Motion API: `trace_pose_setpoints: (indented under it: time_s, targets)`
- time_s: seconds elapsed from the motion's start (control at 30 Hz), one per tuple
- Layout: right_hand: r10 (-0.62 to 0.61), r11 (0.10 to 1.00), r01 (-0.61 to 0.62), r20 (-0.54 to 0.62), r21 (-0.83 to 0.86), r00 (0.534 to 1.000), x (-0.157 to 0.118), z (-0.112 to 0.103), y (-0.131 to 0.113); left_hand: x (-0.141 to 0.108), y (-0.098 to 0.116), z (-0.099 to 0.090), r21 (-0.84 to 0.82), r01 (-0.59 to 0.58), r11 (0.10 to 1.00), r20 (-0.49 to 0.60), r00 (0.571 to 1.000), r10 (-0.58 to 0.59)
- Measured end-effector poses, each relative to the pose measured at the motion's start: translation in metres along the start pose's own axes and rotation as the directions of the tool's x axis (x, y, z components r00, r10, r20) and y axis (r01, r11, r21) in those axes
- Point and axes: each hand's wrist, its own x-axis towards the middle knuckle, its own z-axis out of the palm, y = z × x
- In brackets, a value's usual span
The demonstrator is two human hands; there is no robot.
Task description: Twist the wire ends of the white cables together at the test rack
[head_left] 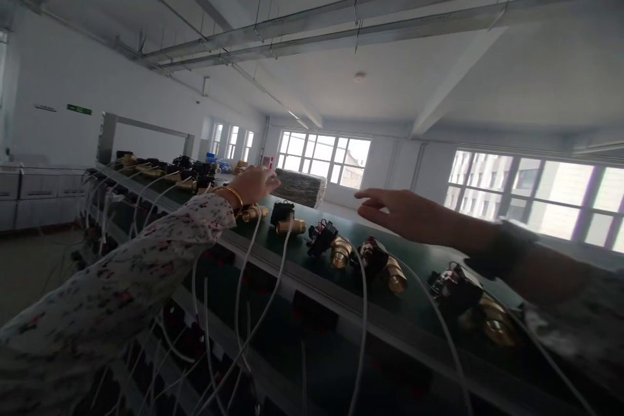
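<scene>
Above the green shelf top, my left hand [253, 185] reaches forward with its fingers loosely apart and nothing visible in them. Just below it lies a brass valve [254, 213]; I cannot tell whether they touch. My right hand [397, 209] hovers higher over the row, fingers stretched to the left and holding nothing. Beneath it are brass valves [340, 253] with black electrical units [322, 237] attached. Another brass valve [396, 275] lies closer, and one more valve [497, 322] sits under my right forearm. White cables [363, 312] hang from them over the front edge.
The metal shelf edge [302, 286] runs diagonally along the front, with many cables dangling below. More valves [185, 179] line the far left end by a metal frame [146, 123]. A dark wrapped stack [299, 187] stands behind, before the windows [324, 155].
</scene>
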Motion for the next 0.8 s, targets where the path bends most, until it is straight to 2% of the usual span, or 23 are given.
trace_pose_setpoints:
  time_s: [0.07, 0.13, 0.23, 0.33, 0.47, 0.57, 0.63, 0.67, 0.73, 0.8]
  targets:
    - [-0.064, 0.997, 0.067, 0.071, -0.044, 0.995, 0.042, 0.013, -0.039, -0.012, -0.039, 0.006, 0.011, 0.068, 0.998, -0.01, 0.998, -0.068]
    - [-0.033, 0.992, 0.049, 0.136, -0.116, 0.99, 0.078, 0.033, -0.064, -0.025, -0.052, 0.018, -0.021, 0.045, 0.999, 0.03, 0.999, -0.044]
    - [0.028, 0.98, 0.014, 0.21, -0.198, 0.977, 0.11, 0.06, -0.065, -0.041, -0.035, 0.036, -0.11, -0.033, 0.993, 0.112, 0.993, 0.045]
    - [0.005, 0.971, 0.053, 0.241, -0.232, 0.97, 0.113, 0.072, -0.042, -0.045, -0.012, 0.04, -0.2, -0.078, 0.977, 0.142, 0.984, 0.107]
    - [-0.123, 0.962, 0.184, 0.285, -0.2, 0.951, 0.091, 0.061, -0.023, -0.045, -0.001, 0.036, -0.289, -0.074, 0.954, 0.125, 0.985, 0.114]
    - [-0.233, 0.962, 0.27, 0.391, -0.041, 0.89, 0.077, 0.048, -0.019, -0.049, 0.009, 0.037, -0.31, -0.067, 0.948, 0.076, 0.993, 0.095]
    - [-0.254, 0.966, 0.245, 0.483, 0.083, 0.838, 0.075, 0.039, -0.018, -0.052, 0.018, 0.036, -0.323, -0.089, 0.942, 0.051, 0.992, 0.112]
    - [-0.241, 0.97, 0.209, 0.504, 0.121, 0.829, 0.078, 0.035, -0.02, -0.052, 0.021, 0.033, -0.33, -0.088, 0.94, 0.036, 0.994, 0.105]
    - [-0.209, 0.976, 0.159, 0.453, 0.146, 0.867, 0.09, 0.028, -0.029, -0.05, 0.015, 0.026, -0.323, -0.023, 0.946, -0.032, 0.999, 0.013]
    - [-0.19, 0.979, 0.158, 0.297, 0.131, 0.936, 0.111, 0.023, -0.049, -0.05, -0.006, 0.015, -0.285, 0.119, 0.951, -0.159, 0.973, -0.169]
